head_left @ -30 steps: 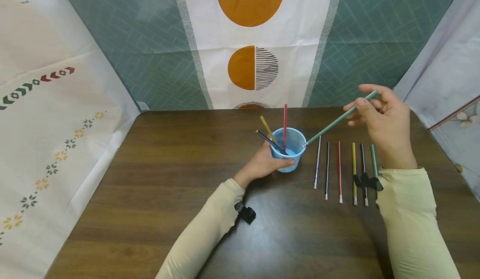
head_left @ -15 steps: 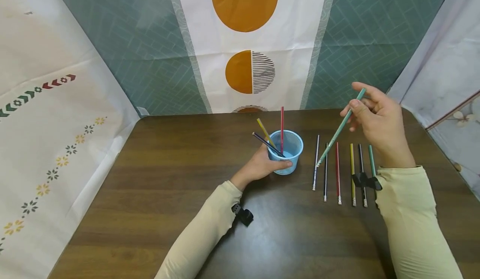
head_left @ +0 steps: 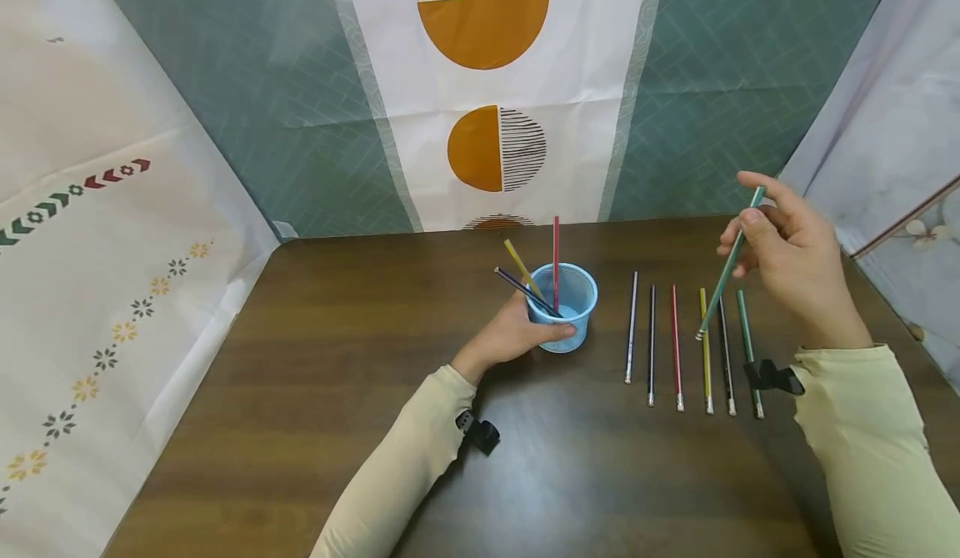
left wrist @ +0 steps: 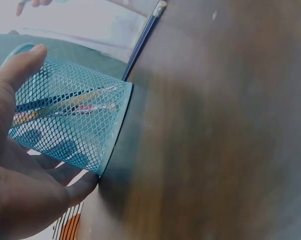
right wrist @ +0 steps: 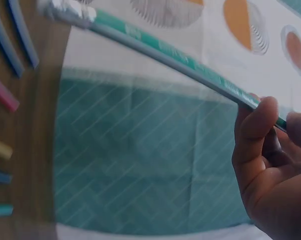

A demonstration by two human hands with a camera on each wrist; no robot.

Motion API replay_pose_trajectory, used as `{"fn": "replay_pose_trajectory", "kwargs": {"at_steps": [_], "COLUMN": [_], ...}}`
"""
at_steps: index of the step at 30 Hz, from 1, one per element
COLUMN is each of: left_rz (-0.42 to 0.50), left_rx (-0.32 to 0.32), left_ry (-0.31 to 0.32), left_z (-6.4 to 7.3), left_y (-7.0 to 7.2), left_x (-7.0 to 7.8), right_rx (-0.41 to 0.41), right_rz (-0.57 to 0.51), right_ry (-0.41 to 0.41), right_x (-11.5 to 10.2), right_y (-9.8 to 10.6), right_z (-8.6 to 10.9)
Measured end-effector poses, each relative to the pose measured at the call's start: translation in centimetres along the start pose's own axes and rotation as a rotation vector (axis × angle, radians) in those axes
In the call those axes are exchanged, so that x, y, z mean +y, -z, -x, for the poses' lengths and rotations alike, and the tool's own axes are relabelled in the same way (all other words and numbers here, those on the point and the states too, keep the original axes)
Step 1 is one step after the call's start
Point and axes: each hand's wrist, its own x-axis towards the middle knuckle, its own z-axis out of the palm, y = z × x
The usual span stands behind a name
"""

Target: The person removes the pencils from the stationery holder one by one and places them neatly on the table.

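Note:
My left hand (head_left: 501,337) holds a light blue mesh pencil cup (head_left: 582,319) upright on the table, with the thumb across its near side. Inside the cup lean a yellow pencil (head_left: 517,260), a dark blue pencil (head_left: 513,279) and a red pencil (head_left: 556,249). Over the right side of the table, my right hand (head_left: 806,262) pinches a green pencil (head_left: 726,273) near its upper end. This pencil slants, its eraser end pointing down and left above the lying pencils. The right wrist view shows thumb and fingertips on the green pencil (right wrist: 175,59).
Several pencils lie side by side right of the cup, including a white one (head_left: 632,324), a red one (head_left: 677,345), a yellow one (head_left: 708,374) and another green one (head_left: 747,341). Printed cloths hang behind and beside the brown table (head_left: 337,374).
My right hand has carried the green pencil from the cup's rim rightward, and the pencil now tilts more steeply. The left hand stays on the cup. The view has shifted slightly.

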Motion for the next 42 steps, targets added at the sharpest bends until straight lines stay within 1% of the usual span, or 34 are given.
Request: {"fn": "replay_pose_trajectory", "kwargs": {"at_steps": [2,3,5,7,10,12,14,19,23,27,31,33,35,37,38,41,42], "left_rz": [0.002,0.003,0.006,-0.004,-0.008,-0.002,0.006,0.016,0.016,0.006,0.034,0.055,0.072,0.081,0.082,0.071,0.064], "left_rx": [-0.007,-0.005,0.003,0.014,0.009,0.002,-0.004,-0.004,0.003,-0.005,-0.03,-0.043,-0.045,-0.039,-0.034,-0.021,-0.02], "left_ry": [0.004,0.006,0.005,0.008,0.007,0.004,-0.001,0.007,0.013,0.031,0.024,0.015,0.007,0.006,0.005,0.001,0.0], "left_z": [-0.2,-0.3,-0.6,-0.8,-1.1,-1.3,-1.1,-0.9,-0.9,-0.9,-0.6,-0.4,-0.3,-0.4,-0.4,-0.7,-0.8], "left_y": [0.2,0.3,0.5,0.8,1.0,1.1,1.1,1.0,1.0,1.2,1.4,1.4,1.5,1.5,1.4,1.3,1.3], "left_x": [-0.2,-0.3,-0.6,-0.7,-0.9,-0.9,-1.1,-1.4,-1.4,-1.3,0.1,0.8,1.2,0.9,0.6,-0.6,-1.0], "right_rx": [0.035,0.059,0.108,0.145,0.156,0.144,0.129,0.1,0.073,0.045,-0.005,-0.035,-0.059,-0.083,-0.094,-0.136,-0.15], "right_rz": [-0.012,0.005,0.026,0.044,0.089,0.132,0.206,0.356,0.403,0.479,0.541,0.543,0.531,0.519,0.531,0.6,0.638], "right_ry": [0.013,0.017,-0.002,-0.046,-0.146,-0.198,-0.233,-0.262,-0.265,-0.298,-0.336,-0.352,-0.362,-0.38,-0.391,-0.425,-0.44], "right_x": [0.7,1.0,1.6,2.3,3.1,3.5,3.8,4.6,5.4,6.2,6.8,7.1,7.5,7.8,8.0,8.4,8.5], "right_y": [1.3,1.9,3.2,4.5,6.3,7.4,8.0,8.9,9.4,9.9,10.3,10.5,10.8,11.1,11.2,11.4,11.4], "right_z": [0.1,0.2,0.2,0.2,0.2,0.1,0.1,0.2,0.2,0.5,0.8,1.0,1.1,1.1,1.2,1.3,1.3]}}
